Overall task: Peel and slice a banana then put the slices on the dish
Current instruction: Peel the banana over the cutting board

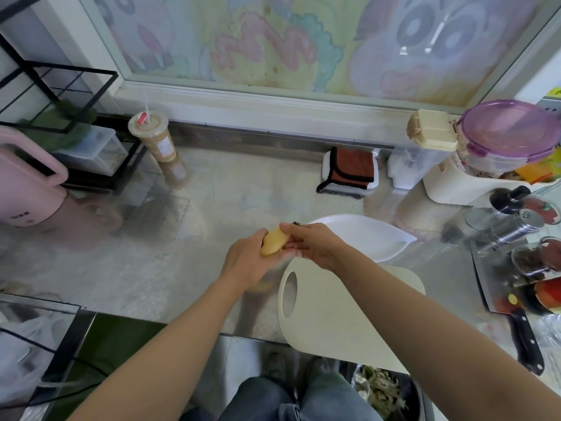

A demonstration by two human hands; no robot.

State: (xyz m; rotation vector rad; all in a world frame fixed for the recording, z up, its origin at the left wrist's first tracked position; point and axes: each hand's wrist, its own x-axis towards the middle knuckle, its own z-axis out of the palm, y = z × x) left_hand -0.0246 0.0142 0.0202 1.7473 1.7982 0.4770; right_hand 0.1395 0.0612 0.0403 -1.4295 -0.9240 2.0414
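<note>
A short yellow banana [273, 244] with its peel on is held above the counter between both hands. My left hand [247, 261] grips its lower end from the left. My right hand [309, 244] holds the upper end, fingers curled near the dark stem tip. A white leaf-shaped dish [376, 238] lies just behind my right hand. A cream cutting board [334, 317] with a handle hole lies below the hands, overhanging the counter's front edge. A cleaver [498, 287] with a black handle rests at the right.
A drink cup with a straw [158, 141] stands at the back left, beside a pink appliance [33, 192] and a black wire rack. A folded brown cloth [352, 170] lies at the back. Spice jars and plastic containers [510, 132] crowd the right side.
</note>
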